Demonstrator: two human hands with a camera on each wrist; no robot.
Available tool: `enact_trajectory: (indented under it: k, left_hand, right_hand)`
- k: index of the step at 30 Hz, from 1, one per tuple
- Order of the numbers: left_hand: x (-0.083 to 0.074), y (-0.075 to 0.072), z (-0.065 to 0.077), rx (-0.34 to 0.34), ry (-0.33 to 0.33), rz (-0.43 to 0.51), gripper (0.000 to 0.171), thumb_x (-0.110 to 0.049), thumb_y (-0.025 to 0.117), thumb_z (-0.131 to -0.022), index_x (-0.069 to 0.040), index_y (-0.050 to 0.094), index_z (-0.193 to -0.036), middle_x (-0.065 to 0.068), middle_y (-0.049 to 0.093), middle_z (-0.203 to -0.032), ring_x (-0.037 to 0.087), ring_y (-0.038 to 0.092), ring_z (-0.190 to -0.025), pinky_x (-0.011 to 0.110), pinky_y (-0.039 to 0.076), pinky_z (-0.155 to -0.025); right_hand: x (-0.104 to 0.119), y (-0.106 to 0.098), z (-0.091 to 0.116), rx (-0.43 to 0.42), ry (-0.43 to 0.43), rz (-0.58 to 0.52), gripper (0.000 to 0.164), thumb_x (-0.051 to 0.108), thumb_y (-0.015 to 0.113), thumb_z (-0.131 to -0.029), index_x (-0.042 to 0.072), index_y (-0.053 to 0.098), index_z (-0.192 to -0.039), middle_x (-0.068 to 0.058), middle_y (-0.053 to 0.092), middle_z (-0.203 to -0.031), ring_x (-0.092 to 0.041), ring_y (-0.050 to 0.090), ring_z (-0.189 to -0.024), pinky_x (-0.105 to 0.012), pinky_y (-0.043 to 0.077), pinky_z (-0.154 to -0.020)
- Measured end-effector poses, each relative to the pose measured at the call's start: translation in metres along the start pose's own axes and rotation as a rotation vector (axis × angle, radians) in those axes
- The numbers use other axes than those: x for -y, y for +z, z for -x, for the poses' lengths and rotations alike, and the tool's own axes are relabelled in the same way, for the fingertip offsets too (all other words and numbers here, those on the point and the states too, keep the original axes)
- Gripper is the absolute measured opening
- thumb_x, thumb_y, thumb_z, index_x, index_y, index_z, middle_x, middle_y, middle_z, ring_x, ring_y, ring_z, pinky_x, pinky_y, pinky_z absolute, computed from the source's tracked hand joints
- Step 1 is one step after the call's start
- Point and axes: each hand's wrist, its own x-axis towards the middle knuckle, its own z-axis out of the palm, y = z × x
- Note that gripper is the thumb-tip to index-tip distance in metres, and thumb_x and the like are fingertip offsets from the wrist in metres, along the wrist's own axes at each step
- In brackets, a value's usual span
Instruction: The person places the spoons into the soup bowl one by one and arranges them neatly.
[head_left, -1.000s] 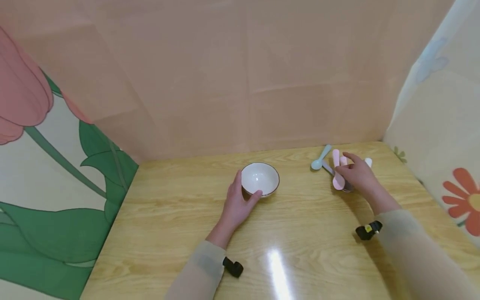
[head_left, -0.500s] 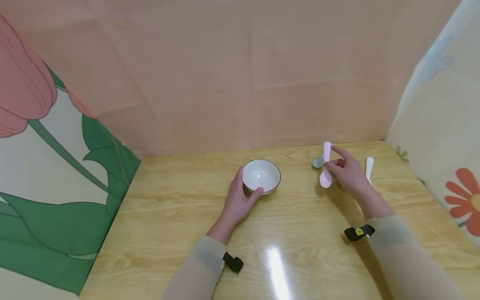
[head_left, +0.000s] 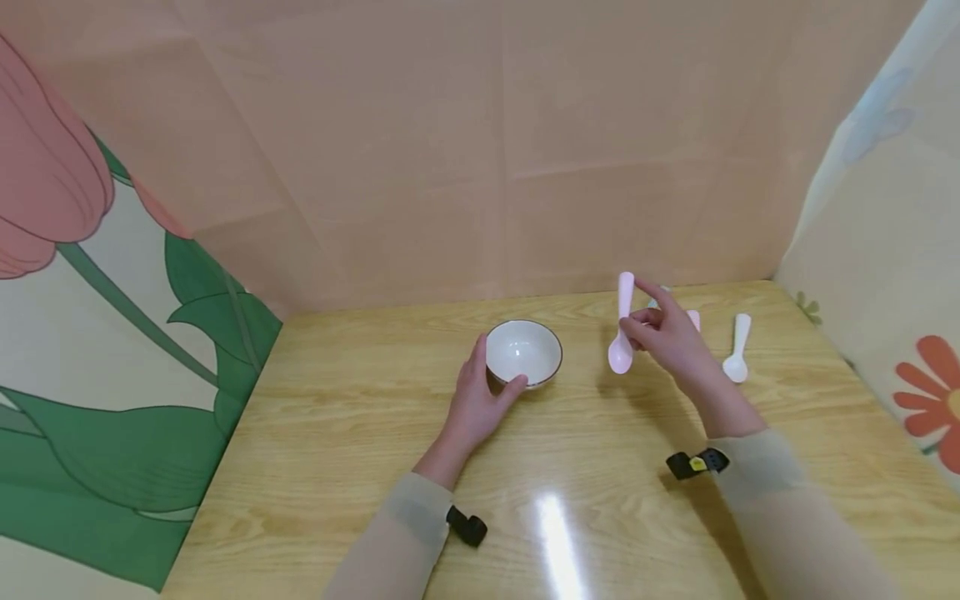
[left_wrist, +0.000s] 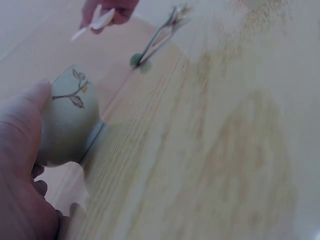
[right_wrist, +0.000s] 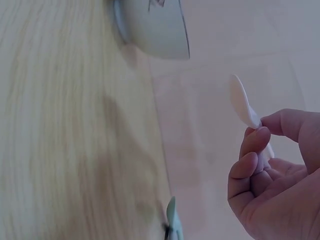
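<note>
A white bowl [head_left: 523, 353] with a dark rim stands on the table, and the left wrist view shows a leaf sprig on its side. My left hand [head_left: 480, 400] holds it at its left, thumb at the near rim and fingers along the far side. To the right of the bowl, my right hand [head_left: 670, 340] pinches a pink spoon [head_left: 621, 353] between thumb and fingers. In the right wrist view the spoon [right_wrist: 242, 102] is up off the table, its bowl end free of the fingers.
A white spoon [head_left: 737, 358] lies on the table [head_left: 337, 433] at the right. Behind the right hand, a light blue spoon [head_left: 660, 295] and another pink handle [head_left: 693, 319] are partly hidden. A pinkish cloth [head_left: 390, 167] hangs along the back edge.
My right hand has lifted the pink spoon from the other spoons and carried it left toward the bowl. The white spoon has come into full view. My left hand stays on the bowl.
</note>
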Motion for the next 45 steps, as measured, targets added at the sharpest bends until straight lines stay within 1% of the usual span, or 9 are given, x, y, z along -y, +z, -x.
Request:
enact_trajectory:
  k: [6, 14, 21, 26, 29, 33, 38, 41, 45]
  left_hand:
    - [-0.001, 0.0, 0.0, 0.002, 0.0, -0.002, 0.107, -0.062, 0.073, -0.102, -0.014, 0.015, -0.178, 0.02, 0.033, -0.176, 0.04, 0.035, -0.16, 0.064, 0.035, -0.124]
    - [-0.002, 0.0, 0.0, 0.001, -0.01, -0.001, 0.106, -0.059, 0.074, -0.102, -0.013, 0.015, -0.178, 0.021, 0.033, -0.176, 0.04, 0.034, -0.16, 0.062, 0.033, -0.126]
    - [-0.001, 0.0, 0.0, -0.015, 0.02, 0.0, 0.106, -0.057, 0.075, -0.102, -0.01, 0.017, -0.177, 0.024, 0.035, -0.174, 0.043, 0.036, -0.158, 0.065, 0.035, -0.124]
    - [0.002, 0.002, -0.002, -0.015, 0.034, -0.004, 0.105, -0.056, 0.075, -0.102, -0.011, 0.017, -0.177, 0.022, 0.035, -0.175, 0.041, 0.036, -0.159, 0.063, 0.034, -0.126]
    - [0.002, 0.002, -0.002, -0.01, 0.031, -0.009, 0.106, -0.057, 0.075, -0.103, -0.011, 0.016, -0.177, 0.022, 0.034, -0.175, 0.04, 0.035, -0.159, 0.061, 0.034, -0.126]
    - [0.001, 0.002, -0.002, -0.01, 0.032, -0.009, 0.105, -0.057, 0.075, -0.103, -0.01, 0.017, -0.177, 0.022, 0.034, -0.176, 0.041, 0.034, -0.16, 0.061, 0.033, -0.126]
    - [0.0, 0.002, -0.002, -0.01, 0.026, -0.004, 0.105, -0.056, 0.075, -0.103, -0.012, 0.016, -0.177, 0.021, 0.033, -0.176, 0.04, 0.034, -0.16, 0.06, 0.033, -0.127]
    - [0.0, 0.001, -0.001, -0.005, 0.014, -0.003, 0.105, -0.056, 0.075, -0.103, -0.013, 0.015, -0.178, 0.02, 0.033, -0.176, 0.039, 0.033, -0.161, 0.06, 0.033, -0.127]
    - [-0.001, 0.001, -0.001, -0.003, 0.014, -0.001, 0.105, -0.054, 0.076, -0.103, -0.01, 0.015, -0.177, 0.021, 0.033, -0.176, 0.039, 0.033, -0.161, 0.058, 0.031, -0.128]
  right_hand:
    - [0.011, 0.015, -0.003, 0.005, -0.014, -0.05, 0.082, 0.008, 0.068, -0.109, 0.016, 0.022, -0.178, -0.013, 0.071, -0.107, -0.009, 0.067, -0.086, -0.022, 0.06, -0.078]
    - [0.025, 0.034, -0.006, 0.042, -0.034, -0.103, 0.085, 0.009, 0.07, -0.109, 0.019, 0.021, -0.178, -0.016, 0.072, -0.107, -0.012, 0.068, -0.086, -0.024, 0.06, -0.079]
    - [0.036, 0.049, -0.009, 0.069, -0.041, -0.13, 0.084, 0.011, 0.07, -0.11, 0.023, 0.022, -0.178, -0.022, 0.071, -0.111, -0.016, 0.069, -0.087, -0.027, 0.061, -0.082]
    - [0.039, 0.06, -0.013, 0.075, -0.057, -0.155, 0.083, 0.008, 0.069, -0.11, 0.023, 0.025, -0.177, -0.028, 0.071, -0.113, -0.016, 0.07, -0.088, -0.026, 0.061, -0.082]
    - [0.037, 0.066, -0.018, 0.066, -0.078, -0.152, 0.082, 0.007, 0.07, -0.109, 0.023, 0.027, -0.177, -0.031, 0.071, -0.114, -0.015, 0.071, -0.086, -0.025, 0.061, -0.081]
    - [0.034, 0.075, -0.023, 0.056, -0.092, -0.126, 0.082, 0.008, 0.072, -0.108, 0.027, 0.03, -0.176, -0.029, 0.073, -0.114, -0.015, 0.073, -0.087, -0.026, 0.061, -0.081]
    - [0.034, 0.085, -0.028, 0.061, -0.111, -0.073, 0.081, 0.006, 0.073, -0.107, 0.022, 0.031, -0.175, -0.027, 0.074, -0.11, -0.023, 0.072, -0.088, -0.024, 0.06, -0.077]
    - [0.033, 0.091, -0.032, 0.08, -0.113, -0.053, 0.08, 0.005, 0.072, -0.108, 0.021, 0.031, -0.175, -0.026, 0.074, -0.109, -0.029, 0.071, -0.089, -0.029, 0.06, -0.078]
    - [0.033, 0.098, -0.035, 0.102, -0.118, -0.023, 0.079, 0.005, 0.071, -0.108, 0.022, 0.031, -0.175, -0.024, 0.074, -0.109, -0.032, 0.072, -0.089, -0.037, 0.061, -0.079]
